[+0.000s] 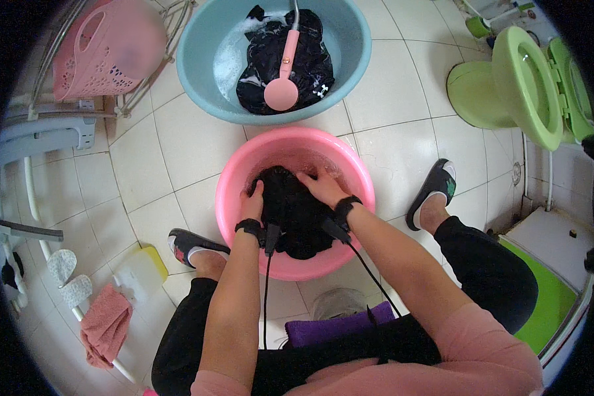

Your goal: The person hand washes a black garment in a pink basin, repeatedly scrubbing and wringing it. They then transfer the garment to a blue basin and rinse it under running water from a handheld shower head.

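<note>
A bunched black garment (290, 208) fills the middle of a pink basin (226, 191) on the floor between my feet. My left hand (251, 203) grips the cloth at its left side, its fingers partly hidden by the folds. At the upper right of the bundle, my right hand (322, 188) has hold of the same garment, thumb lying along the fabric. Both wrists wear black bands with cables running back toward me. A little water shows at the basin's far inner wall.
Beyond the pink basin stands a larger blue basin (186, 56) with soapy black clothes (264, 72) and a pink shower head (282, 94). A green toilet (478, 92) is at right, a pink basket (105, 53) at upper left. A pink towel (105, 327) hangs at lower left.
</note>
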The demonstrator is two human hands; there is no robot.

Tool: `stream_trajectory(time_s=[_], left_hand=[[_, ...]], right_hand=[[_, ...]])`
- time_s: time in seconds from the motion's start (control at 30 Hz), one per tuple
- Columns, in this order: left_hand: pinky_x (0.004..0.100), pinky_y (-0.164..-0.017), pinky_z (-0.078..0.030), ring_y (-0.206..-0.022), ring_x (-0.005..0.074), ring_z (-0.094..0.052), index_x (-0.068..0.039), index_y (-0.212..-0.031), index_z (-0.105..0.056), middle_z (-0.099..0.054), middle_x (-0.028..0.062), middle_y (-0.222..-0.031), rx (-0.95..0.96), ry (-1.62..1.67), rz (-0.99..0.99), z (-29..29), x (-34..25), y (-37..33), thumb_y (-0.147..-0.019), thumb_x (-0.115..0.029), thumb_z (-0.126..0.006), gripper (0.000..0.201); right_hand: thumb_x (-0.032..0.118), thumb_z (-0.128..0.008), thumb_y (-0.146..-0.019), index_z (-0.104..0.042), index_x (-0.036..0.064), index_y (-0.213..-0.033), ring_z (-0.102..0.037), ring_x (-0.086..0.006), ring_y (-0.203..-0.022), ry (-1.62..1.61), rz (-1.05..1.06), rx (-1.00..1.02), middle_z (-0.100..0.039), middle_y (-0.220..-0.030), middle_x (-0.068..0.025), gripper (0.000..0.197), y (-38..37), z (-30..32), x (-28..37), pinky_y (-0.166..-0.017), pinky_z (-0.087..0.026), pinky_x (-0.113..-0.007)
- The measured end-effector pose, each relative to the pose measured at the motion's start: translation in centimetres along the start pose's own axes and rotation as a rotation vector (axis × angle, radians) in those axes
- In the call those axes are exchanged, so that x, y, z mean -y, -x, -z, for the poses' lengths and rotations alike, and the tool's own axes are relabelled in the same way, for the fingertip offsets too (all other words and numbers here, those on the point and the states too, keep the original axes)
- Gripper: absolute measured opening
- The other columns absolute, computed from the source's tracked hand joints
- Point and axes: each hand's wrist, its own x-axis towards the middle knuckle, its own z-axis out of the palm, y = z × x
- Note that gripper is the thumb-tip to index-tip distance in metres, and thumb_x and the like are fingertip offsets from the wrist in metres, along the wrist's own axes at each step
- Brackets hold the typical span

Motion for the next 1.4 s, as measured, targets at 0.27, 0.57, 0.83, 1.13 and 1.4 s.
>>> stream_trajectory(time_s=[0.27,0.57,0.83,1.13,1.4], left_hand=[[0.0415,-0.098,-0.047,-0.107,0.0274,-0.060,0.002,-0.134,-0.057,-0.066,0.0142,-0.118,0.465,-0.077,-0.260,1.6,-2.8,6.7,-0.079,-0.016,-0.075,0.061],[0.0782,-0.113,-0.026,-0.154,0.0556,-0.013,-0.037,-0.167,-0.015,0.005,0.0197,-0.173,0.370,-1.168,-0.630,-2.0,4.2,16.6,-0.057,-0.023,-0.100,0.140],[0.0702,-0.109,-0.040,-0.146,0.0542,-0.026,-0.043,-0.165,-0.017,-0.008,0.0182,-0.171,0.199,-1.278,-0.479,-5.1,4.4,8.3,-0.065,-0.017,-0.095,0.129],[0.0568,-0.113,-0.045,-0.136,0.0548,-0.044,-0.032,-0.158,-0.033,-0.035,0.0275,-0.154,0.333,-1.264,-0.416,-5.0,-1.5,3.2,-0.048,-0.024,-0.101,0.129],[0.0510,-0.114,-0.042,-0.132,0.0470,-0.044,-0.018,-0.144,-0.047,-0.041,0.0231,-0.139,0.382,-0.893,-0.873,-0.6,-1.9,10.2,-0.057,-0.008,-0.091,0.098]], right_hand=[[0.056,-0.062,-0.097,-0.074,0.0033,-0.121,-0.071,-0.0402,-0.108,-0.230,0.087,0.355,-0.076,-0.109,-0.0222,0.059,3.0,2.9,2.7,-0.101,-0.051,-0.043],[0.031,-0.082,-0.076,-0.051,0.0059,-0.135,-0.026,-0.0644,-0.145,0.761,0.567,0.368,-0.030,-0.158,-0.0364,0.071,13.7,6.6,-1.4,-0.120,-0.024,-0.068],[0.047,-0.085,-0.072,-0.047,0.0073,-0.144,-0.055,-0.0484,-0.119,1.088,0.446,0.304,-0.046,-0.139,-0.0282,0.091,6.3,2.6,1.8,-0.083,-0.062,-0.041],[0.038,-0.085,-0.063,-0.066,0.0075,-0.120,-0.066,-0.0430,-0.111,0.699,0.223,0.382,-0.062,-0.124,-0.0268,0.067,0.9,3.4,3.7,-0.097,-0.056,-0.051],[0.031,-0.084,-0.066,-0.061,0.0071,-0.119,-0.060,-0.0447,-0.114,0.405,0.518,0.167,-0.055,-0.120,-0.0238,0.063,8.7,8.3,2.9,-0.095,-0.053,-0.054]])
